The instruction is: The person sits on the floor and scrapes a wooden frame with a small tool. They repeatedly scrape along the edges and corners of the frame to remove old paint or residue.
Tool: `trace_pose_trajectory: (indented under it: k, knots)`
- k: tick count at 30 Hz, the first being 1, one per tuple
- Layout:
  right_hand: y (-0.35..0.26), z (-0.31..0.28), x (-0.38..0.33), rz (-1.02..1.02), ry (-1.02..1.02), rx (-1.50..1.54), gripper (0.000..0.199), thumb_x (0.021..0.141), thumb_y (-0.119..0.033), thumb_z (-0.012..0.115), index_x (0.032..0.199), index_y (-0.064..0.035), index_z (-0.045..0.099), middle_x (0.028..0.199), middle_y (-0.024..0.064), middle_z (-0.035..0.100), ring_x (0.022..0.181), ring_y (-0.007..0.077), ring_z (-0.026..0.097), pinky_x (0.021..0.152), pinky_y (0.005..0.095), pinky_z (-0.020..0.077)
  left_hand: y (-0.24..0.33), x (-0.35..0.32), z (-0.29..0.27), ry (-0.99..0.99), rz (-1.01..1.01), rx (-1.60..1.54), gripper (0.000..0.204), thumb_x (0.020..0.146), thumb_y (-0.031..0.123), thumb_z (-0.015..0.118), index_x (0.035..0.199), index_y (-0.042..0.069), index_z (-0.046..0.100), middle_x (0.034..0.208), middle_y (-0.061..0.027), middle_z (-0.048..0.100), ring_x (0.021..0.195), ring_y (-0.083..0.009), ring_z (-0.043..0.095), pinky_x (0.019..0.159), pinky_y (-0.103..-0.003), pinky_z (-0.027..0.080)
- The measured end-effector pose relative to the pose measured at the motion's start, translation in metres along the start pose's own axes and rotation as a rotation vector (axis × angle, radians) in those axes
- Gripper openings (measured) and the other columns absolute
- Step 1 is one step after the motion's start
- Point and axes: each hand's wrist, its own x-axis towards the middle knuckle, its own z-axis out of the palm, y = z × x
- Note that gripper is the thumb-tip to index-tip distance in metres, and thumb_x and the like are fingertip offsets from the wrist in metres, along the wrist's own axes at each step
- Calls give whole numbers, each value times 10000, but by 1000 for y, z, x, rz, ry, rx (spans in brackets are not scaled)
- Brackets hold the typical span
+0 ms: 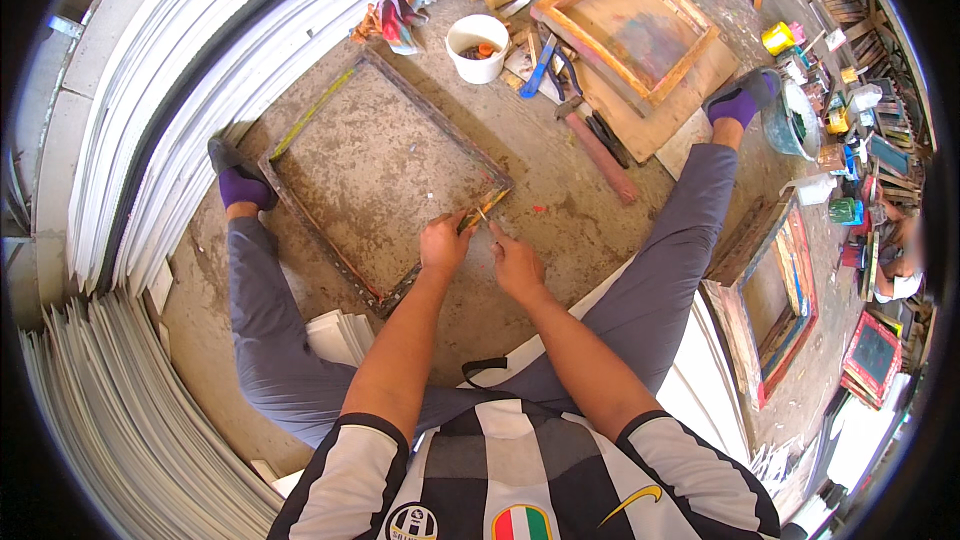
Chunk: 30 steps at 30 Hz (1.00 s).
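Observation:
On the floor between my spread legs lies a worn wooden frame [440, 118], paint-stained, with bare concrete showing through its open middle. My left hand [443, 244] is closed on the frame's near right side, close to the right corner. Just right of it, my right hand [520, 268] grips a small thin tool [482, 212] whose narrow tip meets the frame's edge. Whether the tool is a knife or a scraper I cannot tell; the fingers cover most of it. A small red scrap [541, 208] lies on the floor nearby.
Beyond the frame stand a white bucket [476, 52], a blue-handled tool [538, 68] and a hammer [598, 152]. More wooden frames [690, 65] lie far right. Stacked white sheets [170, 110] line the left. Paint pots [845, 211] crowd the right, near another person's hand [900, 265].

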Motion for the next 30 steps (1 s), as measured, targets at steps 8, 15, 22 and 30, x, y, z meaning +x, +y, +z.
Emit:
trace_pose_trajectory:
  k: [8, 15, 22, 30]
  knots:
    - [14, -9, 16, 562, -500, 1411, 450, 1050, -297, 541, 1498, -277, 511, 806, 92, 632, 697, 238, 644, 585, 466, 562, -7, 0, 4, 10, 56, 10, 426, 808, 286, 813, 1196, 124, 742, 1016, -150, 723, 924, -363, 702, 822, -462, 560]
    - [20, -36, 23, 539, -638, 1300, 436, 1018, -195, 572, 1454, -182, 559, 788, 50, 623, 552, 192, 590, 481, 370, 526, -7, 0, 2, 10, 108, -8, 422, 816, 247, 798, 1213, 123, 728, 1011, -168, 711, 928, -377, 695, 804, -458, 561]
    - [0, -61, 12, 243, -315, 707, 556, 879, -60, 618, 1432, -66, 559, 722, 48, 582, 561, 180, 592, 503, 351, 509, -17, 7, -1, -84, 184, -1, 442, 836, 216, 771, 1262, 121, 704, 1016, -188, 701, 927, -386, 688, 818, -464, 557]
    - [4, -66, -12, 2, -183, 70, 587, 910, -197, 611, 1466, -54, 488, 989, 254, 696, 844, 403, 701, 768, 479, 550, -26, -16, -15, -184, 184, 12, 502, 825, 264, 791, 1284, 88, 691, 1111, -197, 714, 989, -380, 688, 871, -438, 552]
